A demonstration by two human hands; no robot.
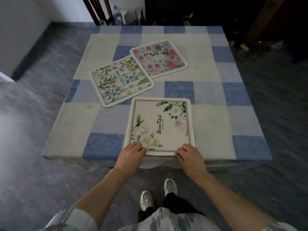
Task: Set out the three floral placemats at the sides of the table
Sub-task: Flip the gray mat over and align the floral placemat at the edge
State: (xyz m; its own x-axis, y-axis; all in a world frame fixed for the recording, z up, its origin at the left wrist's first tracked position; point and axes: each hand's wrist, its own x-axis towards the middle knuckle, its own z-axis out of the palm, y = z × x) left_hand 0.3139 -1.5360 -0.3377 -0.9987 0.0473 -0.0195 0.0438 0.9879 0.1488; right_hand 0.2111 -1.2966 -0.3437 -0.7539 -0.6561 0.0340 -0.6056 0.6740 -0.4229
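At the table's point(216, 114) near edge: white-rose placemat point(160, 124) lies flat, left hand point(131, 154) and right hand point(191, 155) each pinching a near corner. Wildflower placemat point(120, 80) and pink-rose placemat point(158, 57) sit mid-table, corners touching.

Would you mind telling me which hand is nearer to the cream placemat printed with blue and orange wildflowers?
Left. The left hand holds the near left corner of the cream white-blossom placemat, closest to the wildflower placemat; the right hand holds the near right corner, farther away.

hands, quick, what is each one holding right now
Left hand: pinches near left corner of the white placemat.
Right hand: pinches its near right corner.
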